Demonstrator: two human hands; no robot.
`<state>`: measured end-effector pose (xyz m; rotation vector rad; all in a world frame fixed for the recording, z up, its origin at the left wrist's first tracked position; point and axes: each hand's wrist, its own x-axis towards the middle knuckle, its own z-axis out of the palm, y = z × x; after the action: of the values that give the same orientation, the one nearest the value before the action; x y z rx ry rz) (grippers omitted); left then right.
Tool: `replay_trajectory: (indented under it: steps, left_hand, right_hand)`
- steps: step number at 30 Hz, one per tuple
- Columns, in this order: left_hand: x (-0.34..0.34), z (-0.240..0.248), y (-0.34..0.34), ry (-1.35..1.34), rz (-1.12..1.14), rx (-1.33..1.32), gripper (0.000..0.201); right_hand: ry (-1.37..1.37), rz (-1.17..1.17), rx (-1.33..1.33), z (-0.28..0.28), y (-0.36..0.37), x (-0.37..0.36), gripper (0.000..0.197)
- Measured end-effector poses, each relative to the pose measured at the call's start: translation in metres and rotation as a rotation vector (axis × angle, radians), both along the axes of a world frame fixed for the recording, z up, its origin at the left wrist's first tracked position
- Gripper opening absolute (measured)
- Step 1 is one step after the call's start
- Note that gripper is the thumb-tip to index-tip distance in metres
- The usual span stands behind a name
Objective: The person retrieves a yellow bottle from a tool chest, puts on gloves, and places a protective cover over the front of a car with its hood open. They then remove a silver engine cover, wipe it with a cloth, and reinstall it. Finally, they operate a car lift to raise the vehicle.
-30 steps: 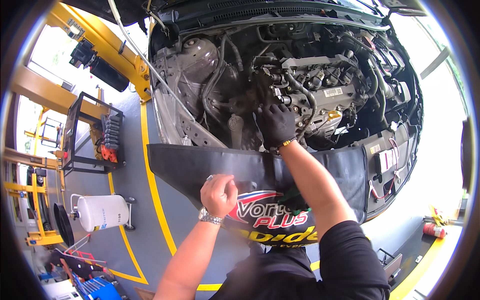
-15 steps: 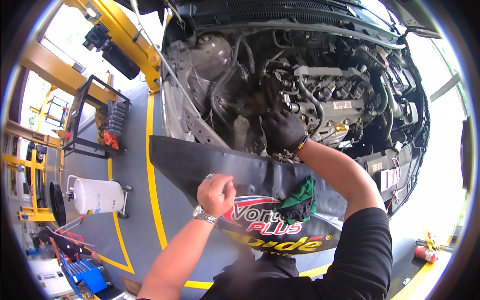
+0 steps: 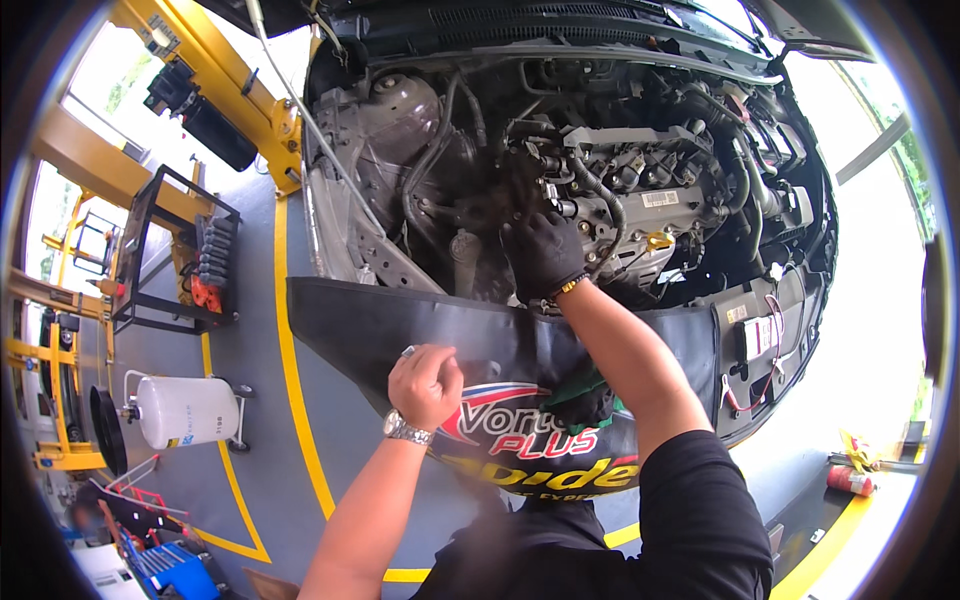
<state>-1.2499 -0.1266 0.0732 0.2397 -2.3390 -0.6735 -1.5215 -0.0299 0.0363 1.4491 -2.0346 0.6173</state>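
My right hand (image 3: 545, 258), in a black glove, reaches down into the engine bay beside the engine (image 3: 655, 215). Its fingers are curled, and whatever they grip is lost in the dark, blurred area ahead of them. My left hand (image 3: 425, 385) is bare, with a ring and a wristwatch, and hovers with curled fingers over the black fender cover (image 3: 350, 325). Nothing shows in it. A green and black cloth-like bundle (image 3: 580, 405) lies on the cover, partly behind my right forearm.
A thin prop rod (image 3: 300, 105) slants along the left of the bay. Left on the floor stand a white tank on wheels (image 3: 187, 410), a black metal cart (image 3: 165, 250) and a yellow lift post (image 3: 240, 85). A red cylinder (image 3: 850, 480) lies at far right.
The view has shifted, so the car appears farther left. My right hand stays at the same place by the engine, and my forearm covers more of the bundle. My left hand keeps its pose.
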Motion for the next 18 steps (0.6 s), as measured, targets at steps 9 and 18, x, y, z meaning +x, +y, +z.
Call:
replay_trajectory:
  steps: [9, 18]
  left_hand:
    - [0.005, -0.001, 0.000, -0.016, -0.014, 0.053, 0.011]
    - [0.002, -0.002, -0.006, -0.003, -0.003, -0.023, 0.010]
  right_hand:
    - [-0.081, 0.287, 0.159, 0.001, 0.008, -0.012, 0.020]
    - [0.028, -0.093, 0.137, 0.027, 0.026, 0.011, 0.027]
